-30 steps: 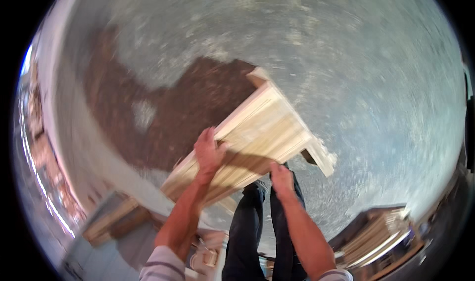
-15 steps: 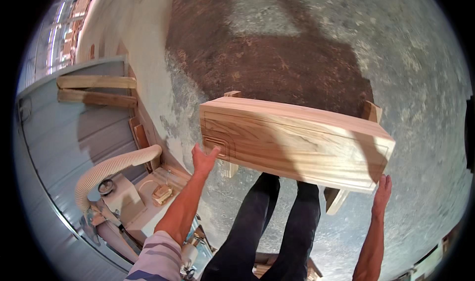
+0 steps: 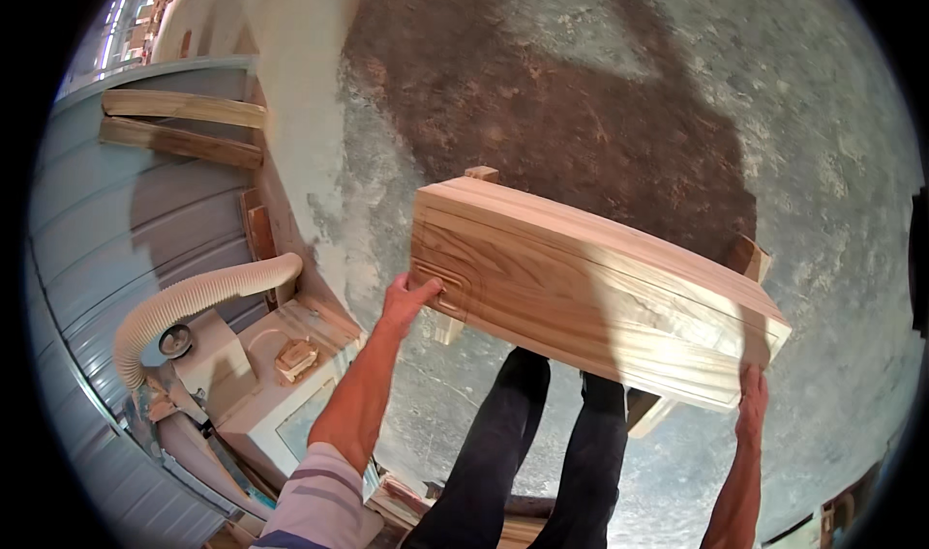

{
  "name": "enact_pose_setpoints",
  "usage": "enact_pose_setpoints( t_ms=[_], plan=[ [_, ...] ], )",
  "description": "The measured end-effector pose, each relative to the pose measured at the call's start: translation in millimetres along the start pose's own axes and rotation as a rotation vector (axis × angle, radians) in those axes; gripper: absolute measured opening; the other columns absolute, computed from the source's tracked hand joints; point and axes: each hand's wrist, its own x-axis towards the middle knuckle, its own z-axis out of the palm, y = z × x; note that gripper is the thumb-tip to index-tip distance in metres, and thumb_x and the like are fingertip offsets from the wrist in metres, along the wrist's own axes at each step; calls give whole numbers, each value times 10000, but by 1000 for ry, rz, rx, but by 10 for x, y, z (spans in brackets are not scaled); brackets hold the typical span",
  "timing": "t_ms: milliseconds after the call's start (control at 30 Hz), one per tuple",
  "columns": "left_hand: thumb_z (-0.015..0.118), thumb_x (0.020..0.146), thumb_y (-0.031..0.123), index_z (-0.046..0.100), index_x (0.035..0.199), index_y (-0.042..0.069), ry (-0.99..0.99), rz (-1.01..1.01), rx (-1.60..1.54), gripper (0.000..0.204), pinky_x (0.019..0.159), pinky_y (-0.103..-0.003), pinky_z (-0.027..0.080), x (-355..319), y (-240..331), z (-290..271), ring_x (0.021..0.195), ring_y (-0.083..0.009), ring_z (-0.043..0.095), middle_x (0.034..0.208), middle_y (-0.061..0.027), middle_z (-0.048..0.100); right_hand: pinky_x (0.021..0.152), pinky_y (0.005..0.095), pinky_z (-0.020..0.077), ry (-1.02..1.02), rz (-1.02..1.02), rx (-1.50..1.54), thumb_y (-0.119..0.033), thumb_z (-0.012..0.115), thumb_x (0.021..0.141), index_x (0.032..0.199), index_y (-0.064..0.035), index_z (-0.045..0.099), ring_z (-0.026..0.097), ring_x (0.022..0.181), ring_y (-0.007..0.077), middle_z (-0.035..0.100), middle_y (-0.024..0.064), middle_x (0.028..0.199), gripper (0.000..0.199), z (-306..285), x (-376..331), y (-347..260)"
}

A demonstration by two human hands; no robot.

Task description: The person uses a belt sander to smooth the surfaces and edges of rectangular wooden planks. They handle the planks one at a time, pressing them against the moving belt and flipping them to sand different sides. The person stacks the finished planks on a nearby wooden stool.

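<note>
A long wooden panel, with a grooved border and a rounded routed pattern near its left end, lies across low wooden supports in front of my legs. It looks thick along its far edge. At its near left corner my left hand grips the edge, thumb on the upper face and fingers partly hidden below. My right hand is closed at the near right corner, its fingers mostly out of sight behind the panel's end.
Support ends jut out beyond the panel. To the left, a machine with a ribbed hose stands beside a corrugated metal wall. Two boards lean there. A rough concrete floor spreads around.
My left thumb has come onto the panel's upper face, and my right hand has closed in on its right corner. The panel sits slightly more tilted and further right in view.
</note>
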Motion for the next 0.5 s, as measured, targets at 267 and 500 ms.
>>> enact_pose_setpoints(
  t_ms=[267, 500],
  plan=[
    [752, 707, 378, 517, 1179, -20, 81, 187, 368, 661, 894, -387, 443, -54, 145, 78, 1066, -327, 560, 1134, -199, 589, 934, 317, 380, -44, -53, -34, -357, 500, 934, 1263, 65, 427, 505, 1068, 200, 554, 135, 1155, 541, 42, -26, -161],
    [681, 776, 330, 378, 1305, -18, -89, 442, 398, 702, 928, -410, 419, -1123, 765, 236, 1117, -323, 515, 1208, -216, 519, 915, 384, 390, 376, -280, -565, -302, 463, 922, 1182, 111, 480, 524, 1036, 308, 555, 208, 1169, 488, -325, -318, 402]
  ],
)
